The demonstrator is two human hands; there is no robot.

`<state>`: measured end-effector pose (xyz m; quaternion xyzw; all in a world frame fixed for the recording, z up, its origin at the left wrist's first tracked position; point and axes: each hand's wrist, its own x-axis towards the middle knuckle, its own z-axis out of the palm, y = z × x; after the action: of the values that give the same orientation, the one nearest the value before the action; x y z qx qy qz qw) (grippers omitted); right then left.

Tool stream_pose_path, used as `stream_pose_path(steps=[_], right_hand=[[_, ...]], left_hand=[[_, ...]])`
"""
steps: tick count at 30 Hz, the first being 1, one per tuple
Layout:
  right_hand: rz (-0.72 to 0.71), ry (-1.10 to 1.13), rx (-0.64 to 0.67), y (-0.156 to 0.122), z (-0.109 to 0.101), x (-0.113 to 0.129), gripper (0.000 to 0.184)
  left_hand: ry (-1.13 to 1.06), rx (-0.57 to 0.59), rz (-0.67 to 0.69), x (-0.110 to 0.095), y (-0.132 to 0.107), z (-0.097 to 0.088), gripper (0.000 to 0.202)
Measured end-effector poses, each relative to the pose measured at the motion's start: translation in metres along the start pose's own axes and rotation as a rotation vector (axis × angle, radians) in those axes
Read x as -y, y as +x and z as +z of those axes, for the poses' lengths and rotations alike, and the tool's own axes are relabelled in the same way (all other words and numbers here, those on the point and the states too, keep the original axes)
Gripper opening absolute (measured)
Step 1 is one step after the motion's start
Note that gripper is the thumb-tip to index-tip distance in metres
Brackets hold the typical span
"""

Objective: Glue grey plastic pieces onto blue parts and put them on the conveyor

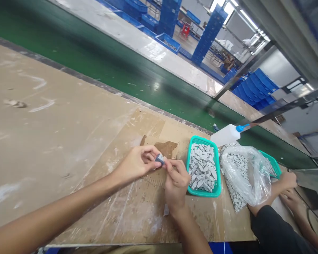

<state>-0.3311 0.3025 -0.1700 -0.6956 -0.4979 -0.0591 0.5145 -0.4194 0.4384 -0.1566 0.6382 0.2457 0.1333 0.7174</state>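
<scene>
A: What takes up the most room?
B: The desk [76, 141], brown and scuffed with pale marks. A green belt [95, 56] runs along its far edge.

A: And at the right?
B: A co-worker's dark sleeve [270, 225], at the lower corner. Just above it a clear bag [238, 165] lies slumped on the desk, full of small grey parts. A second basket [275, 165], teal, shows partly behind the bag.

A: Anything nearer the middle?
B: A teal basket [205, 193], heaped with grey parts, sits on the desk between the right hand [176, 180] and the bag. Behind it, a white bottle [225, 135] with a blue nozzle lies tilted near the belt.

A: How are the person's own hands?
B: Both are busy. The left hand [143, 159] pinches a piece [159, 160] between thumb and fingers; the right hand grips its right end with thumb and forefinger.

A: So where is that piece?
B: Above the desk, between the two hands, left of the teal basket. It's dark grey-blue with a pale end; finer detail is too small to tell.
</scene>
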Motion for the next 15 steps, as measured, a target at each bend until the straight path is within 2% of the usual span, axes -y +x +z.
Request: stream_pose_path(steps=[3, 6, 8, 10, 13, 15], right_hand=[[0.023, -0.040, 0.004, -0.001, 0.003, -0.002, 0.044], [0.098, -0.037, 0.063, 0.002, 0.000, -0.002, 0.040], [0.142, 0.013, 0.081, 0.006, -0.008, 0.001, 0.038], [0.155, 0.068, 0.042, 0.014, -0.023, 0.006, 0.037], [0.160, 0.056, -0.076, 0.030, -0.052, 0.010, 0.032], [0.184, -0.010, -0.111, 0.043, -0.071, 0.004, 0.031]], left_hand=[[0.011, 0.032, 0.037, 0.004, 0.004, -0.002, 0.029], [-0.057, 0.032, 0.057, 0.008, 0.008, -0.003, 0.040], [-0.183, 0.056, -0.007, 0.008, 0.009, -0.004, 0.048], [-0.335, 0.055, -0.121, 0.005, 0.010, -0.007, 0.045], [-0.498, -0.084, -0.240, -0.005, 0.010, -0.012, 0.037], [-0.559, -0.179, -0.286, -0.013, 0.011, -0.013, 0.034]])
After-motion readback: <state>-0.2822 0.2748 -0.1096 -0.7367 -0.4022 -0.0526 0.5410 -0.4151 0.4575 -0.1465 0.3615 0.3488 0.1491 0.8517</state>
